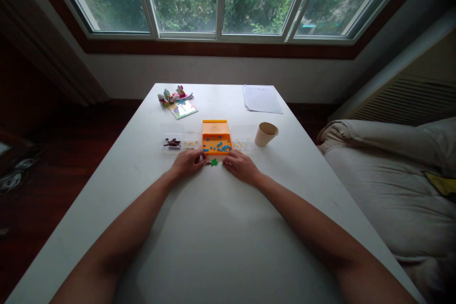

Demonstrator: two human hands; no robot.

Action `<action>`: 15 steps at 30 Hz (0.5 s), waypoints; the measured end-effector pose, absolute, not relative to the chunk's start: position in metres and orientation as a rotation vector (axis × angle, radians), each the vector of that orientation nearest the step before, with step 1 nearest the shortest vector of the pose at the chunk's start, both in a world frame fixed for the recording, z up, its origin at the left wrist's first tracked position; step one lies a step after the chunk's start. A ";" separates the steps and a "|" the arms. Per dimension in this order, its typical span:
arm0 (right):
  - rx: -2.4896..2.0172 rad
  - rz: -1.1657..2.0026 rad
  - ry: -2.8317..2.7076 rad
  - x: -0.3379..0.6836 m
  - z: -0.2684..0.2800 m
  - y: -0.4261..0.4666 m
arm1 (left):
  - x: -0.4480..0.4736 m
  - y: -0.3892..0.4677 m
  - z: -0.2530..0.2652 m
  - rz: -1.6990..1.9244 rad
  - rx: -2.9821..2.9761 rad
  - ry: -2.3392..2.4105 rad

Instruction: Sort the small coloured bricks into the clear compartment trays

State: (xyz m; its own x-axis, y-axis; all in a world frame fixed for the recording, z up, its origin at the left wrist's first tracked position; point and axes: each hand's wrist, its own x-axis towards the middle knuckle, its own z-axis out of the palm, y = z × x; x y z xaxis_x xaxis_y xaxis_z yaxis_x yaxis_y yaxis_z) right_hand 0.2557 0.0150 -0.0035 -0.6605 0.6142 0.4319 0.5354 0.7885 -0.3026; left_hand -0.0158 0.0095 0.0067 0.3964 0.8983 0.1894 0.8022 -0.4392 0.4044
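My left hand (188,163) rests on the white table (221,228), fingers curled inward beside the near left corner of an orange box (214,127). Whatever lies between its fingertips is too small to make out. Opposite it, my right hand (241,166) has its fingers pinched at the box's near right corner, with a tiny green piece showing at the tips. Between the hands lie a green cluster of small pieces (214,162) and a few little brown pieces (208,164). Loose blue pieces (220,147) are scattered in the box's front part.
Clear trays with dark red pieces (172,143) and pale pieces (191,144) stand left of the box; more pale pieces (241,143) lie right. Beyond are a paper cup (265,134), paper sheets (261,99), small figures (173,96) and a card (184,109). A sofa (370,185) is right.
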 end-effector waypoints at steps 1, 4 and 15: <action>-0.856 0.202 -2.454 0.256 -0.004 0.015 | -0.016 0.009 0.007 0.563 2.409 1.500; -0.865 0.204 -2.460 0.256 -0.004 0.015 | -0.016 0.009 0.007 0.569 2.410 1.500; -0.865 0.199 -2.467 0.256 -0.003 0.015 | -0.017 0.011 0.007 0.552 2.417 1.508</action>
